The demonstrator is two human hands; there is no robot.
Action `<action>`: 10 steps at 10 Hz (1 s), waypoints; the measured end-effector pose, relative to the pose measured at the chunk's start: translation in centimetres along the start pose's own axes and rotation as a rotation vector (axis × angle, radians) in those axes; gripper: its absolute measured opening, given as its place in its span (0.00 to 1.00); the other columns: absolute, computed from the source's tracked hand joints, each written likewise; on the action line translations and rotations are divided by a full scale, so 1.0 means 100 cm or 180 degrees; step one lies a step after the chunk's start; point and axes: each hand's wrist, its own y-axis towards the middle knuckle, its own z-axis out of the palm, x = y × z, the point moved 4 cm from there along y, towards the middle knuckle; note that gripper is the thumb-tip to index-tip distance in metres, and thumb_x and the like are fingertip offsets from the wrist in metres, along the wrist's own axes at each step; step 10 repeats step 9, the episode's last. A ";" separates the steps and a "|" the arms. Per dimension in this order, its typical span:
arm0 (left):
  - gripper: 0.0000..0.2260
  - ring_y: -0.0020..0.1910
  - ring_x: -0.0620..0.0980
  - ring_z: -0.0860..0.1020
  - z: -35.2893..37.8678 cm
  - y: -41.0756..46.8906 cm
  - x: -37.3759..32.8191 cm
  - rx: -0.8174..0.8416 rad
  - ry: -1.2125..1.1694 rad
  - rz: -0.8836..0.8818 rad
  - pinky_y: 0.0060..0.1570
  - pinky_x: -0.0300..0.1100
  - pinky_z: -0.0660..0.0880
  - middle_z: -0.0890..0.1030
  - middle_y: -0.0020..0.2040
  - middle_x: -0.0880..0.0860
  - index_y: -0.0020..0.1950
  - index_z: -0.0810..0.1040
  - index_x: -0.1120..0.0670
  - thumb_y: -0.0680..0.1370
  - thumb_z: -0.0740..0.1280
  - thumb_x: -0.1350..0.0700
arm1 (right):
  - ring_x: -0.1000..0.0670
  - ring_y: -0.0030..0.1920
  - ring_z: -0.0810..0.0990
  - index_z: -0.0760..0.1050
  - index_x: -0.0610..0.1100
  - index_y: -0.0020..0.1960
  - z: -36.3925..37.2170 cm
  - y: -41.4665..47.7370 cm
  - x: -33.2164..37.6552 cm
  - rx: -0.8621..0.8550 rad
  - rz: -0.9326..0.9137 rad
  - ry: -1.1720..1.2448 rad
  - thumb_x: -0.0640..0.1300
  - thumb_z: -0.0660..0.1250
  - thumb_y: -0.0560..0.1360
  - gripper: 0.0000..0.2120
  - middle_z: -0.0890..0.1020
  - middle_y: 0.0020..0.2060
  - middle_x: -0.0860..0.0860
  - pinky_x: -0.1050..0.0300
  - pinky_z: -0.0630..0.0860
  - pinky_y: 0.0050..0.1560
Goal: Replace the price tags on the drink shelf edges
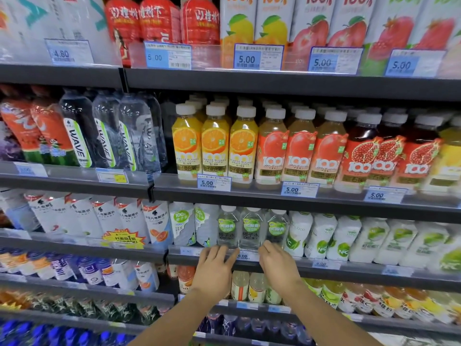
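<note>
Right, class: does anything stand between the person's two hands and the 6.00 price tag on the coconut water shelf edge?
Nothing visible does. The left hand and right hand flank the white 6.00 price tag on the dark shelf edge, fingers already at the strip. The clear coconut water bottles stand behind it.

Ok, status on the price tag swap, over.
Left hand and right hand both at the 6.00 tag, either side. Tag seated in its shelf rail. Nothing blocking.

dark metal shelving (274, 83), seemingly bright shop lighting
</note>
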 end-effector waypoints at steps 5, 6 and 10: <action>0.27 0.72 0.56 0.63 -0.013 0.005 0.002 0.0244 -0.0166 -0.0196 0.73 0.56 0.55 0.68 0.70 0.53 0.78 0.62 0.45 0.79 0.61 0.54 | 0.47 0.52 0.79 0.78 0.45 0.61 -0.003 -0.006 0.002 0.0079 0.0072 0.0076 0.33 0.72 0.67 0.23 0.77 0.53 0.48 0.53 0.81 0.44; 0.26 0.73 0.54 0.62 -0.022 0.005 0.001 0.0439 -0.0210 -0.0237 0.74 0.54 0.56 0.67 0.72 0.52 0.77 0.62 0.44 0.79 0.60 0.54 | 0.46 0.59 0.77 0.73 0.46 0.67 -0.020 -0.015 0.000 -0.0038 0.0124 0.0124 0.34 0.69 0.72 0.25 0.75 0.61 0.48 0.52 0.80 0.51; 0.20 0.63 0.53 0.76 -0.089 -0.010 -0.038 0.0138 -0.1381 -0.0877 0.64 0.49 0.73 0.74 0.70 0.52 0.74 0.69 0.48 0.82 0.59 0.52 | 0.49 0.57 0.79 0.74 0.49 0.67 -0.088 -0.072 -0.046 -0.0586 0.0257 0.0767 0.46 0.57 0.82 0.16 0.75 0.64 0.51 0.54 0.78 0.52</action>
